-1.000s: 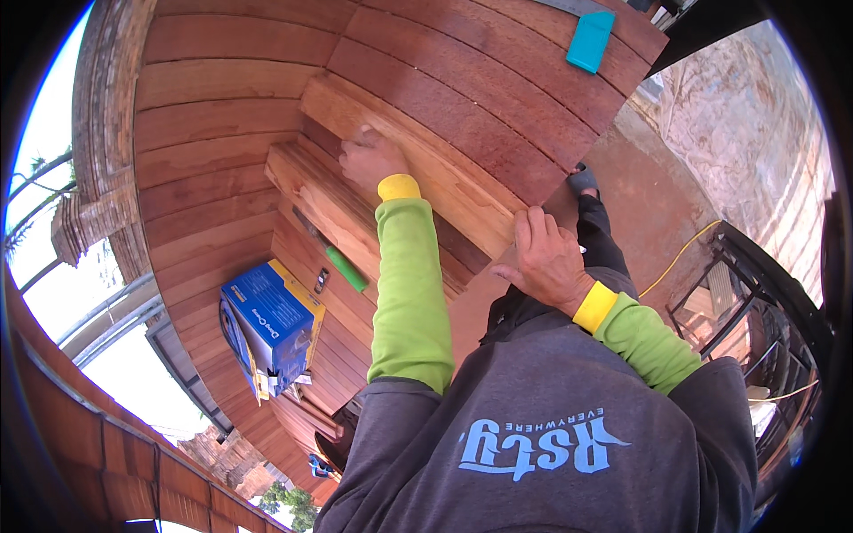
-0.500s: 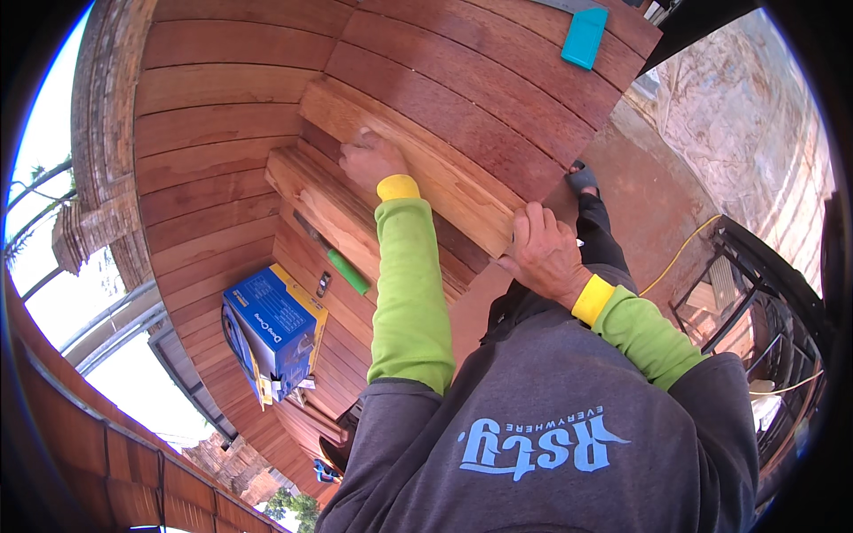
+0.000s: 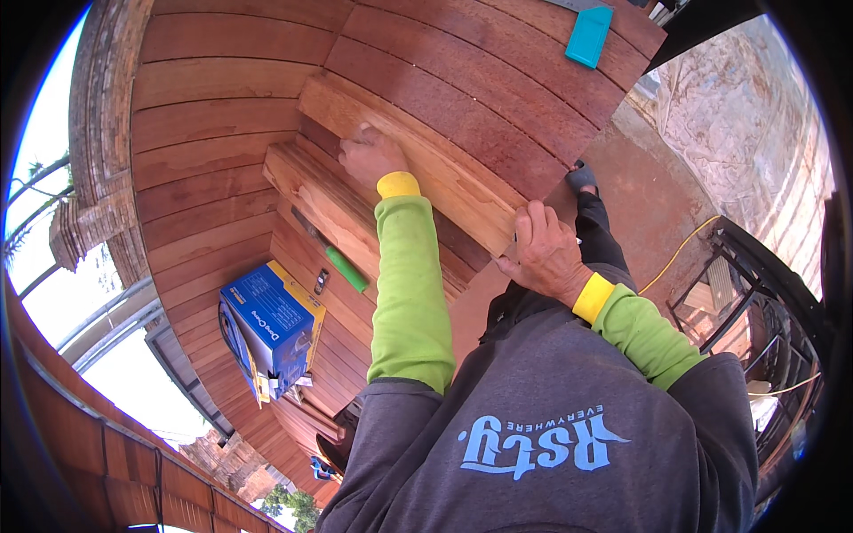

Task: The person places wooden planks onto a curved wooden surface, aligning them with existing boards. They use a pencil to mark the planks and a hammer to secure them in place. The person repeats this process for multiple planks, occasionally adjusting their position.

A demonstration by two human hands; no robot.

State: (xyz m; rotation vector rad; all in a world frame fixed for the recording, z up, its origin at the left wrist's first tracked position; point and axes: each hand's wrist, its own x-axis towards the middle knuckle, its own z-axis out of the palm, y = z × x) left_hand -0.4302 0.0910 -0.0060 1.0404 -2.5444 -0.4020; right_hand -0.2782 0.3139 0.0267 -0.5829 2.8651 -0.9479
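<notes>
A light wooden plank (image 3: 418,155) lies across the reddish deck boards (image 3: 222,133). My left hand (image 3: 369,157) rests on top of this plank near its far end, fingers curled down on the wood. My right hand (image 3: 544,253) grips the plank's near end at the edge of the deck. Both arms wear green sleeves with yellow cuffs. A second loose plank (image 3: 320,200) lies just left of my left forearm.
A blue cardboard box (image 3: 271,324) stands on the deck at left. A green-handled tool (image 3: 338,262) lies by the second plank. A teal block (image 3: 588,35) sits at the far top. A yellow cord (image 3: 680,253) and black metal frame (image 3: 755,284) are at right.
Both hands stay on the plank. The view has shifted slightly; nothing else has visibly moved.
</notes>
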